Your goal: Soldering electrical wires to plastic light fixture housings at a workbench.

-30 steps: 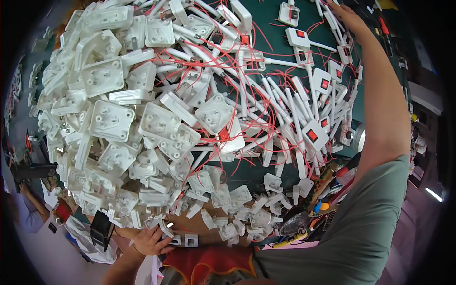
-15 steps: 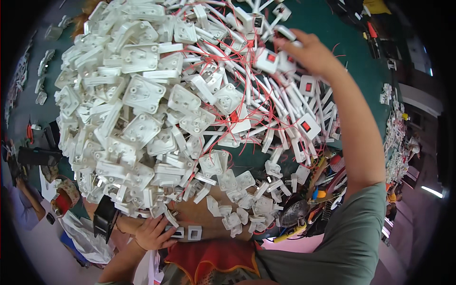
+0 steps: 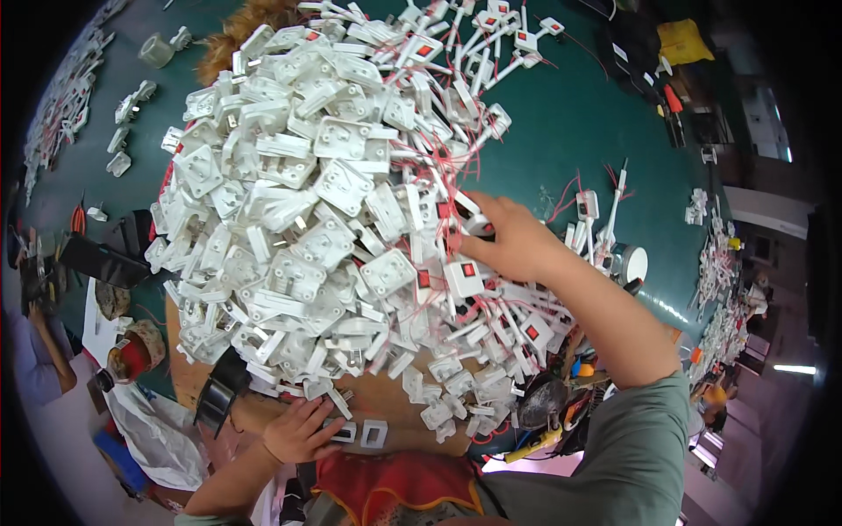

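Note:
A big heap of white plastic plug housings [image 3: 342, 186] fills the middle, several with metal pins showing. Along its right side lie white switch pieces [image 3: 465, 277] with red rockers, white stems and thin red wires. My right hand [image 3: 516, 238] reaches into that side, thumb and fingers curled round a white switch housing [image 3: 476, 225] that they partly hide. At the near edge my left hand [image 3: 303, 430] lies flat with its fingers spread, below the heap and touching a loose white piece. Beside it are two small white rectangular frames [image 3: 374, 434].
A black round holder [image 3: 221, 393] stands left of the heap. Tools, including a yellow-handled one [image 3: 533, 445], crowd the near right. A white-topped jar [image 3: 633, 263] is at the right. A yellow bag [image 3: 684, 42] lies far right. Another person's arm [image 3: 54, 346] shows at left.
My right hand has come nearer and to the left, and the switch pieces by it have shifted the same way, baring green table behind. My left hand stays at the near edge.

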The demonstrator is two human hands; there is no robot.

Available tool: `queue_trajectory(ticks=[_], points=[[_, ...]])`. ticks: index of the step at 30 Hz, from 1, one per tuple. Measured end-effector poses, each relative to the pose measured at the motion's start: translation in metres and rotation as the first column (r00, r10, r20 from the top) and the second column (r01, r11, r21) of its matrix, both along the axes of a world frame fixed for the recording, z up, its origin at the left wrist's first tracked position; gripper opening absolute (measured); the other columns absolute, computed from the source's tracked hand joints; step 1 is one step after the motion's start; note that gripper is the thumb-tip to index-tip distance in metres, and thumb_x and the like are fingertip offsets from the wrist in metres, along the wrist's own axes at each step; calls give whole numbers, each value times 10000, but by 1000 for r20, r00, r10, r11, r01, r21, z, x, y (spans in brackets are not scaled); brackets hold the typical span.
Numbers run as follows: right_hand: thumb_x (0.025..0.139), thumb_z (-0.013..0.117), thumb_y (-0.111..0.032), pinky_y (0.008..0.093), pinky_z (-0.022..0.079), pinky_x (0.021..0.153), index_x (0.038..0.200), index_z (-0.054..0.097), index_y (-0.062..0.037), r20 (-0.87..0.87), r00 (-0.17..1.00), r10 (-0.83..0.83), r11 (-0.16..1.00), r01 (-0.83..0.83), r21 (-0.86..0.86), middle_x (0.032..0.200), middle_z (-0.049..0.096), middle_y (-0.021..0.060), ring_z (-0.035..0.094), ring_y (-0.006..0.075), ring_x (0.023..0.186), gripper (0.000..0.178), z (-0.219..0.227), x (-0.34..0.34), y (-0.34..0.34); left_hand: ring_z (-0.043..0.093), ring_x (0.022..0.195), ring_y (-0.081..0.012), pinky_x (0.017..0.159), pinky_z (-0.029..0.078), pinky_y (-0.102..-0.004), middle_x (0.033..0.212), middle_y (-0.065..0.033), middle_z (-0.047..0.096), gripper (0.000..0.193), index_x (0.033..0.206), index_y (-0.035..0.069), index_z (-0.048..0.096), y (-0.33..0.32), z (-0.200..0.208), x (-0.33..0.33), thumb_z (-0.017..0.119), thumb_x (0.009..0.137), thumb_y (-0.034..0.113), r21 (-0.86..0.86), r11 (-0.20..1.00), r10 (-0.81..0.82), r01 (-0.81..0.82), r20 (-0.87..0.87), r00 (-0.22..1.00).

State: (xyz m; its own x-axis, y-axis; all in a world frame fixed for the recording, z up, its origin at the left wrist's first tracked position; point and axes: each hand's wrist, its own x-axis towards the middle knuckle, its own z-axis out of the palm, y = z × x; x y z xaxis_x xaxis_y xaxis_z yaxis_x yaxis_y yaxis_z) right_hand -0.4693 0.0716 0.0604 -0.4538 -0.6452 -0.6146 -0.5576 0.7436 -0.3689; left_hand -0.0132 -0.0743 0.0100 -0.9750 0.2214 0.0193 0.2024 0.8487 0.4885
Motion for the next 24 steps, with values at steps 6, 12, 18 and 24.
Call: queue_trajectory(ticks=[6,12,18,24], points=[[888,565,-568,419,435,1003,1405,493,-82,4,954,299,913,-287,291,1339,527,235,538,395,1202,714,47,-46,-43,610,1108,-252,962,478,-377,1268,-87,622,506,1242,198,647,-1,2,1,675,824,482,5,1000,17,-17,28,999],[938,584,-386,362,472,946,1295,611,-119,-419,885,204,894,-342,-289,1231,612,174,606,292,1122,447,30,-175,-153,590,1052,-204,911,478,-336,1259,-49,628,479,1233,207,650,0,-8,4,656,842,483,45,999,-7,5,44,999],[894,561,-278,404,466,940,1084,705,-69,-615,695,373,688,-652,-319,1138,644,171,592,348,1079,317,-6,-213,-253,583,1005,-147,851,456,-283,1209,15,640,460,1222,242,655,-6,-9,2,630,850,512,-1,1000,-10,10,41,999],[911,572,-453,398,355,1097,1194,680,-115,-536,703,468,838,-546,15,1392,489,204,450,359,1301,454,-20,-251,-239,577,820,-113,738,432,-275,1132,35,658,445,1152,288,676,-2,-14,12,653,799,559,-52,999,6,-6,-11,1000]])
